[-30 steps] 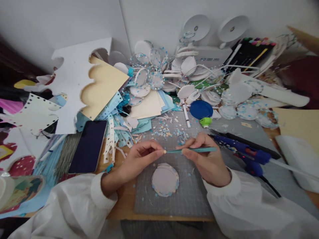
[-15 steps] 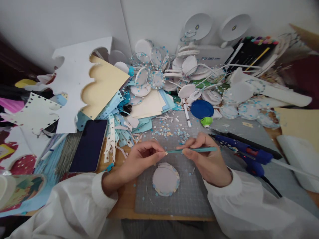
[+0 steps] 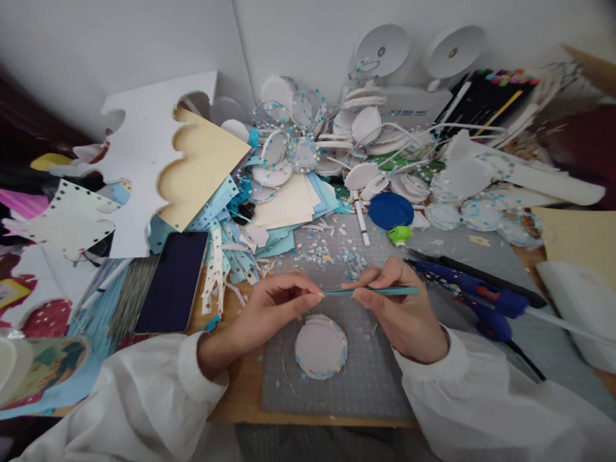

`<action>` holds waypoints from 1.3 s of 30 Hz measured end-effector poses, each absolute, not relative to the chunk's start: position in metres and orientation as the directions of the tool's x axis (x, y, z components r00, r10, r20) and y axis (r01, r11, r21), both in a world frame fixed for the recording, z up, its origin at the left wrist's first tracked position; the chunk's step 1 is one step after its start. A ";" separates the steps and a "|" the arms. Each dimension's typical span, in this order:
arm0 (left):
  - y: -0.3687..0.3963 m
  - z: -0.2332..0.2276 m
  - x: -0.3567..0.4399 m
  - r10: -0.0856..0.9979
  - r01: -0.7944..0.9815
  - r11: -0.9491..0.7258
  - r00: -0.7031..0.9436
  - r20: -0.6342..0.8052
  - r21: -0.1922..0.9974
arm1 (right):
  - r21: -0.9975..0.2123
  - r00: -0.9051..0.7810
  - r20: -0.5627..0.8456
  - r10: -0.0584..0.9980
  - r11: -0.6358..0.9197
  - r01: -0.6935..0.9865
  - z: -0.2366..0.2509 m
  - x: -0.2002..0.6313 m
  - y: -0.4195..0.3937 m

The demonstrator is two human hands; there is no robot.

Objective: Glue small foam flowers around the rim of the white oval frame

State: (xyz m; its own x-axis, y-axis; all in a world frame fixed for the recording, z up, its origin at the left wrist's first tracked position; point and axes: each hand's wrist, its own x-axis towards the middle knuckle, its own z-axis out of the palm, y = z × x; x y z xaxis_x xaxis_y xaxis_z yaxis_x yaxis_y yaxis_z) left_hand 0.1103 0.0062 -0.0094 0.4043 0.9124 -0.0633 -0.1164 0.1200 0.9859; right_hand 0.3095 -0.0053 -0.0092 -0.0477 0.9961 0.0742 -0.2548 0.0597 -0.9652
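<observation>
Fingers of the right hand [image 3: 402, 314] pinch a thin teal stick [image 3: 370, 291] that lies flat and points sideways, just above the round paper disc [image 3: 321, 346]. Its tip reaches the left hand [image 3: 274, 305], whose fingertips [image 3: 312, 299] are pressed shut on that tip. Both hands sit just above the disc, one on each side.

Craft desk, cutting mat [image 3: 346, 385], glue gun [image 3: 474, 296], paper scraps [image 3: 226, 269], markers [image 3: 486, 96]
</observation>
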 end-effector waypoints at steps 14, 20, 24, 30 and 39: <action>0.005 -0.007 0.109 0.896 -0.152 0.168 0.437 -0.086 0.974 | -0.922 -0.147 -0.125 0.981 -0.170 -0.348 -0.005 0.308 -0.002; 0.005 -0.010 0.109 0.900 -0.157 0.166 0.428 -0.084 0.973 | -0.888 -0.136 -0.165 0.977 -0.207 -0.410 -0.005 0.311 0.001; 0.005 -0.010 0.110 0.910 -0.160 0.174 0.403 -0.097 0.972 | -0.925 -0.099 -0.108 0.989 -0.136 -0.354 -0.001 0.311 -0.001; 0.005 -0.009 0.111 0.926 -0.157 0.170 0.362 -0.104 0.973 | -0.953 -0.074 -0.078 0.994 -0.097 -0.287 -0.003 0.309 -0.004; 0.005 -0.011 0.111 0.922 -0.154 0.166 0.375 -0.098 0.974 | -0.928 -0.072 -0.083 0.994 -0.103 -0.358 -0.003 0.309 -0.002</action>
